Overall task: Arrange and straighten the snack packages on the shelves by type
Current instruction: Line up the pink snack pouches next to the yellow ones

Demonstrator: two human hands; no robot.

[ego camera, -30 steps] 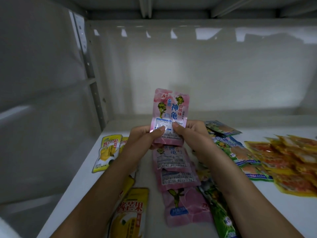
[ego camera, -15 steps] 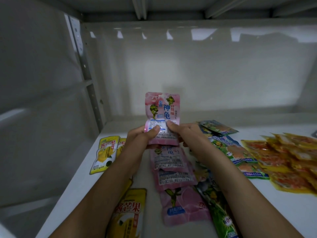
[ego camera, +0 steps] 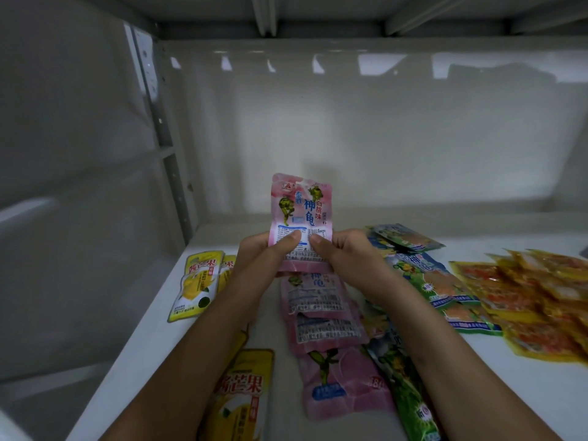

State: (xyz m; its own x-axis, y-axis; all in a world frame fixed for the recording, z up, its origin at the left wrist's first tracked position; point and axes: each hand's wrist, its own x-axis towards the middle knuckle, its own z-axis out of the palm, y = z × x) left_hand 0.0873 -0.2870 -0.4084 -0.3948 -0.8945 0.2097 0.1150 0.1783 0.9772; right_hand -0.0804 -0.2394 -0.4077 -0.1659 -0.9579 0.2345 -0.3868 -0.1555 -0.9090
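Both hands hold one pink foil snack pouch with blue lettering and green turtle figures point(ego camera: 300, 214) upright above the white metal shelf point(ego camera: 165, 319), in the middle of the view. The left hand point(ego camera: 264, 254) pinches the pouch's lower left part, its thumb pressed flat on the white label panel; the right hand point(ego camera: 342, 254) pinches the lower right part in the same way, thumb on the front and fingers curled behind. The two thumbs lie just beside each other.

Directly below the held pouch, a row of more pink foil pouches point(ego camera: 321, 316) lies flat on the shelf, overlapping one another and running toward the near edge. To the left of that row, two small yellow mango-print pouches point(ego camera: 195, 284) lie overlapped near the left wall, and a larger yellow mango pouch point(ego camera: 240, 396) lies at the near edge, partly under the left forearm. To the right of the pink row lie green-and-blue turtle-print pouches point(ego camera: 426, 281), some hidden by the right forearm, and another blue-edged pouch point(ego camera: 404, 238) lies farther back. At the far right sits a loose heap of orange-and-yellow clear-fronted packets point(ego camera: 541, 297), overlapping each other
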